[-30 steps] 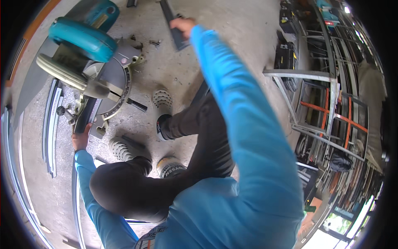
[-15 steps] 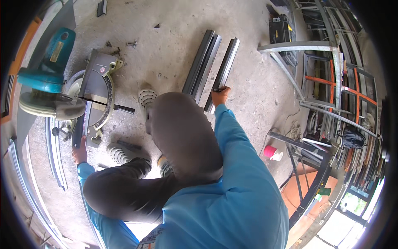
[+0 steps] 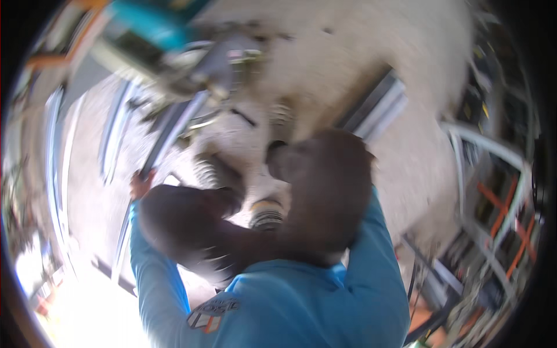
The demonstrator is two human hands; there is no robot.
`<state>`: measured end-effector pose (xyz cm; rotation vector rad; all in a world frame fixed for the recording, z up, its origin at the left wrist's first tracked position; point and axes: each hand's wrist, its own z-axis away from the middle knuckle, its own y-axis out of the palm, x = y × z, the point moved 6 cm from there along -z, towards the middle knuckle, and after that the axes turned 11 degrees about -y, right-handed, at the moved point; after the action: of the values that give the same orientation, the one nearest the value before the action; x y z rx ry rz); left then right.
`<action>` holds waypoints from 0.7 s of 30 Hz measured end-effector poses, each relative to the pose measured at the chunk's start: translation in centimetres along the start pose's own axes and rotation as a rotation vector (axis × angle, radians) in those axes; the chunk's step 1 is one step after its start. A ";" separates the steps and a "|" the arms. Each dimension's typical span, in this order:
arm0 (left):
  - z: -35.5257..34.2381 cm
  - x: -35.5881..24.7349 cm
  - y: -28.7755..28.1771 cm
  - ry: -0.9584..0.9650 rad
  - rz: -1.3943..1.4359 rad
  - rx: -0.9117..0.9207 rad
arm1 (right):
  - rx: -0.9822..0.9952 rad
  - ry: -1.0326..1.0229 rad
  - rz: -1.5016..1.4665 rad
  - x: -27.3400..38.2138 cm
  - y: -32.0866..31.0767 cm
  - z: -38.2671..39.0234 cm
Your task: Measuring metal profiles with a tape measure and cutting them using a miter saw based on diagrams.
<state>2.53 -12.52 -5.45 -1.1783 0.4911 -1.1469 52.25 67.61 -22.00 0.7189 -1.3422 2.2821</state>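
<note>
One dark bar (image 3: 168,132) is running from the clasping left grip (image 3: 141,184) toward a saw (image 3: 154,26). The right grip (image 3: 372,158) is mostly hiding, state unclear.

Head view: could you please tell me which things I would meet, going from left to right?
Long pale strips, left hand, left shoe, right shoe, dark and silvery metal bars, grey metal frame.

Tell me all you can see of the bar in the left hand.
The long, narrow bar looks like dark metal, with a paler strip along its right side. It slants up and rightward from the left hand, which grips it near its lower visible end, toward the teal saw. Blur hides finer detail and its far end's contact.
</note>
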 end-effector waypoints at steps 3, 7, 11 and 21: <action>1.4 1.2 -1.1 0.091 0.048 0.144 | 0.066 -0.114 0.062 3.4 0.3 -0.1; 4.2 -4.8 -1.9 0.139 0.172 0.114 | 0.050 -0.294 0.038 14.4 -1.5 -2.0; 7.2 -13.0 -3.3 0.247 0.531 -0.133 | 0.040 -0.559 -0.111 28.8 -5.0 -2.8; 6.5 -5.6 -4.2 0.179 0.283 0.195 | 0.071 -0.800 -0.498 50.9 -9.7 7.0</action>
<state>3.73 -4.31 -0.63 -0.8120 0.6455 -1.0326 19.15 69.82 18.43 1.8799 -1.1706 1.6858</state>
